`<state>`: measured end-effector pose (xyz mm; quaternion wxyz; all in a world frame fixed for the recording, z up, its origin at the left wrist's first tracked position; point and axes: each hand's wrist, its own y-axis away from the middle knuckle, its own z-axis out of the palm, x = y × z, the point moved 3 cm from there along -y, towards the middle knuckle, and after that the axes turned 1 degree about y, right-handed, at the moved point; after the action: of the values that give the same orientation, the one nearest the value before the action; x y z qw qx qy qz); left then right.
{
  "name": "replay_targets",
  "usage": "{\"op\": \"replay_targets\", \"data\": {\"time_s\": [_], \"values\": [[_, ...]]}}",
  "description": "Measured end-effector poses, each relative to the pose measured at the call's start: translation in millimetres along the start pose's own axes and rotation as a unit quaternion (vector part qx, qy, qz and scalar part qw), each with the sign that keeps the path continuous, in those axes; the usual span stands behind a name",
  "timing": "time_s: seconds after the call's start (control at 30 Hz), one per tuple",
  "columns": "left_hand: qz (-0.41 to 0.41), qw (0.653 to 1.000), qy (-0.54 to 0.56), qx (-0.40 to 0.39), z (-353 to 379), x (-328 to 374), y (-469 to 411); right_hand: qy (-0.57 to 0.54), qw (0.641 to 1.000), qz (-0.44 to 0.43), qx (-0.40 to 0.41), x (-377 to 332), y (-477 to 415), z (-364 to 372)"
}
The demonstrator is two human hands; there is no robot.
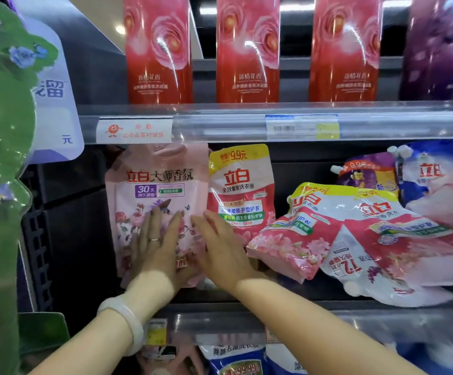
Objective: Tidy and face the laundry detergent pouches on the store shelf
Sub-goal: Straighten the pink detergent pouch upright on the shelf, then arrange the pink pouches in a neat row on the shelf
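Left hand (156,240) flat on pink pouch (155,185); right hand (220,244) beside; grips apart

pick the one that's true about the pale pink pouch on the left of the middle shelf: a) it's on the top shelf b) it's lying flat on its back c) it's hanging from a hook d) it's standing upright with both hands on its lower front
d: the pale pink pouch stands upright, label forward, with the left hand flat on its lower front and the right hand at its lower right edge.
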<state>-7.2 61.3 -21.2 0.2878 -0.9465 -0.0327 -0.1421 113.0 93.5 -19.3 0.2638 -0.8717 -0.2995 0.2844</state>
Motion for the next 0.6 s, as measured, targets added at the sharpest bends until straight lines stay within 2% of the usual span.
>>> {"op": "replay_targets", "data": {"time_s": [0.1, 0.17, 0.23, 0.37, 0.5, 0.6], "values": [[-0.004, 1.0, 0.018, -0.009, 7, 9, -1, 0.041, 0.994, 0.025, -0.095, 6, 8, -4], [0.016, 0.998, 0.053, 0.04, 8, 17, 3, 0.043, 0.992, 0.062, -0.104, 14, 13, -16], [0.076, 0.992, 0.078, 0.065, 9, 34, 9, 0.055, 0.989, 0.087, -0.102, 22, 19, -32], [0.169, 0.977, 0.131, 0.0, 19, 86, 13, 0.123, 0.98, 0.133, -0.084, 44, 30, -72], [0.167, 0.97, 0.164, -0.066, 31, 138, 7, 0.181, 0.966, 0.163, -0.083, 76, 42, -120], [0.192, 0.963, 0.172, -0.081, 40, 174, 8, 0.208, 0.959, 0.185, -0.059, 107, 61, -156]]}}
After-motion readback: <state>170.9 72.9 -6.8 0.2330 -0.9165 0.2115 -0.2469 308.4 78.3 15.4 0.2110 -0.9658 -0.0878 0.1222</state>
